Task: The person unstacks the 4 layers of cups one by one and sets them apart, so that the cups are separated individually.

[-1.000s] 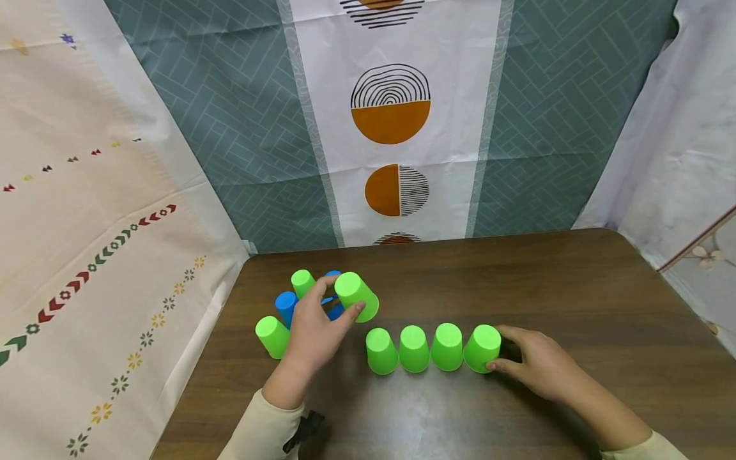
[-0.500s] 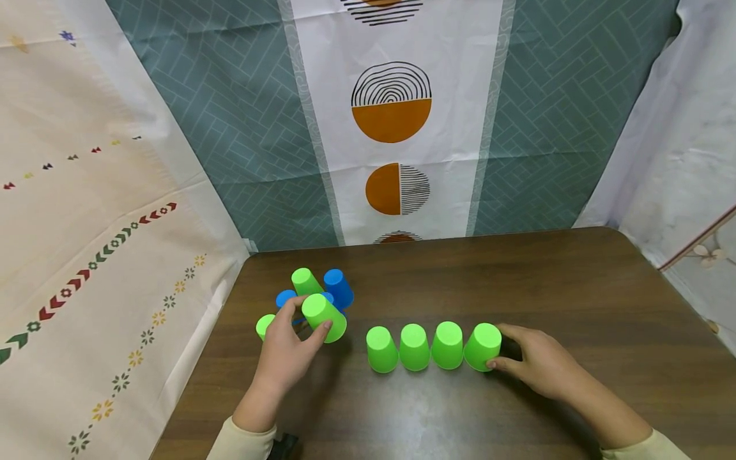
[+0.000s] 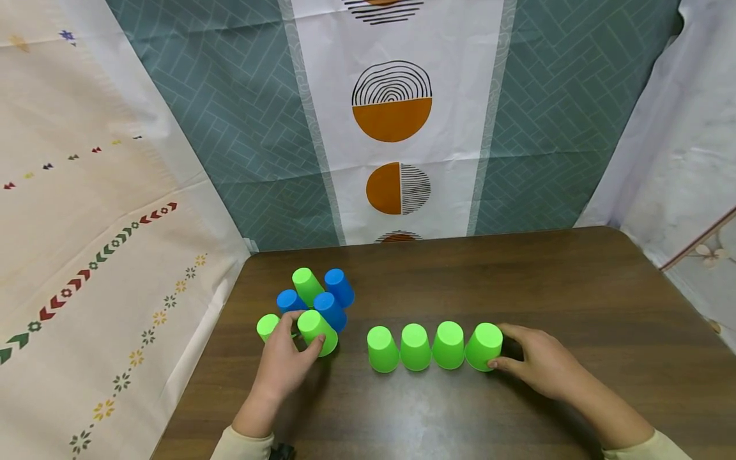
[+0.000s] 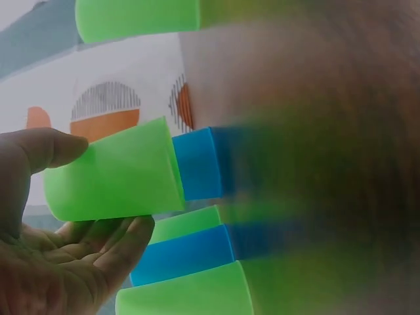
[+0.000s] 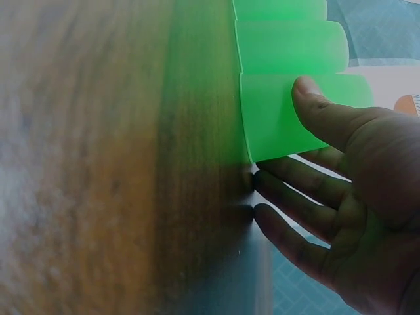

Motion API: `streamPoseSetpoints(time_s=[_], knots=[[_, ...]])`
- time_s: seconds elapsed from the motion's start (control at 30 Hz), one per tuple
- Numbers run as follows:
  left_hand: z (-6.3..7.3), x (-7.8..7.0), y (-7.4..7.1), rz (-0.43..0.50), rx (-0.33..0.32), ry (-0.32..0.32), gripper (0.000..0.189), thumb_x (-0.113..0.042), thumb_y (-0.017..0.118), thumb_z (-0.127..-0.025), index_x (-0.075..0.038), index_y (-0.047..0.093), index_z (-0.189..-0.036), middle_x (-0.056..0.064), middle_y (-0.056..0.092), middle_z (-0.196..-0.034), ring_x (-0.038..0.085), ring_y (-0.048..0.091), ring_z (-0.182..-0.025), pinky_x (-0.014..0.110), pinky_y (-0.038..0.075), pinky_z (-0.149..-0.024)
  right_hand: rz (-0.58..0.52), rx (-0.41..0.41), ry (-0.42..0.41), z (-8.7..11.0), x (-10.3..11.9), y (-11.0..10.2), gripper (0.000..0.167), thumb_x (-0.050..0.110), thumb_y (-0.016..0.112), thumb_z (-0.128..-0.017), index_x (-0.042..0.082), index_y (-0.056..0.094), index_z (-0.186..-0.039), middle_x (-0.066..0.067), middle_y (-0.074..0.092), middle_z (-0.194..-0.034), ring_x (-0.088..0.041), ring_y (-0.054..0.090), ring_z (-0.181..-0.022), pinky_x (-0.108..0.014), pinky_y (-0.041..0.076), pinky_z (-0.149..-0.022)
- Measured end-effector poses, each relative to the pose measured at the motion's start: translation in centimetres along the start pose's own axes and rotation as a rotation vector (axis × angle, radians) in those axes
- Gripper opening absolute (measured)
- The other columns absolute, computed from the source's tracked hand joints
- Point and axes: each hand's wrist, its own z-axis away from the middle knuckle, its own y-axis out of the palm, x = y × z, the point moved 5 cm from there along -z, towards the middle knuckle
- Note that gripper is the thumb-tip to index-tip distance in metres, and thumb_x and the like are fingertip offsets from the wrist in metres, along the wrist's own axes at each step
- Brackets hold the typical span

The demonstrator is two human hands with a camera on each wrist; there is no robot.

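My left hand [image 3: 280, 367] grips an upside-down green cup [image 3: 318, 335] between thumb and fingers. In the left wrist view that cup [image 4: 115, 177] hangs slightly off the table, its rim facing down. Close behind it stand three blue cups, the nearest blue cup [image 3: 331, 312] partly covered. One green cup [image 3: 307, 286] stands at the back of this cluster; another green cup [image 3: 267, 326] is half hidden by my left hand. My right hand [image 3: 543, 363] holds the right-end green cup [image 3: 483, 347] of a row, thumb in front and fingers behind. Its other fingers are spread in the right wrist view.
Three more upside-down green cups continue the row leftward, including the left-end green cup [image 3: 382, 349]. A gap separates row and cluster. The brown wooden table [image 3: 460, 281] ends at a patterned cloth [image 3: 517, 160] behind and a pale embroidered cloth [image 3: 115, 287] on the left.
My left hand has carried its green cup leftward and down, from near the row's left end to the front of the cluster. The right hand and the row stay still.
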Motion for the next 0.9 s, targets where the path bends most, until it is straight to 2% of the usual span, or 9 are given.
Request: streamPoseSetpoints(time_s=[0.3,0.9], knots=[[0.1,0.7,0.4,-0.064,0.025,-0.017,0.054,-0.016,0.081,-0.092,0.001,0.053,-0.134,0.019,0.062,-0.131,0.037,0.059,-0.124,0.058,0.049,-0.102,-0.01,0.001,0.001,0.1,0.1,-0.1,0.062,0.046,0.086,-0.084,0.013,0.068,-0.134,-0.002,0.073,-0.126,-0.035,0.068,-0.119,-0.062,0.053,-0.097],[0.0,1.6,0.7,-0.086,0.068,-0.062,0.057,-0.014,0.08,-0.092,0.005,0.05,-0.137,0.023,0.06,-0.133,0.039,0.058,-0.123,0.06,0.049,-0.102,-0.002,-0.001,0.002,0.1,-0.1,-0.1,0.065,0.051,0.084,-0.084,0.012,0.068,-0.134,-0.003,0.072,-0.127,-0.035,0.067,-0.12,-0.062,0.053,-0.097]])
